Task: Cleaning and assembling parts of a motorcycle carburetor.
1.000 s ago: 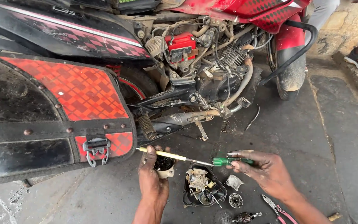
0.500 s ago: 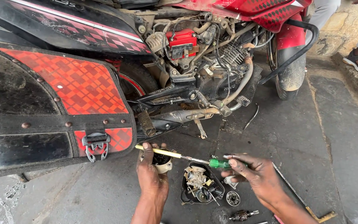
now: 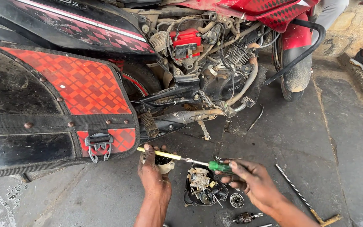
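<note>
Left hand (image 3: 153, 176) fingers curl over a small cup-shaped part (image 3: 163, 163) on the pavement, near the motorcycle (image 3: 198, 63). Right hand (image 3: 251, 183) pinches the green-handled screwdriver (image 3: 190, 161), its shaft reaching left across the cup; carburetor parts (image 3: 202, 189) lie between the hands.

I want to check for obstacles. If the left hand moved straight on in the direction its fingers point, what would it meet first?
The left hand points up the picture. It already touches a small pale cup and a yellow tool shaft. Beyond them, the red and black saddlebag looks first in line, though depth is unclear.
</note>
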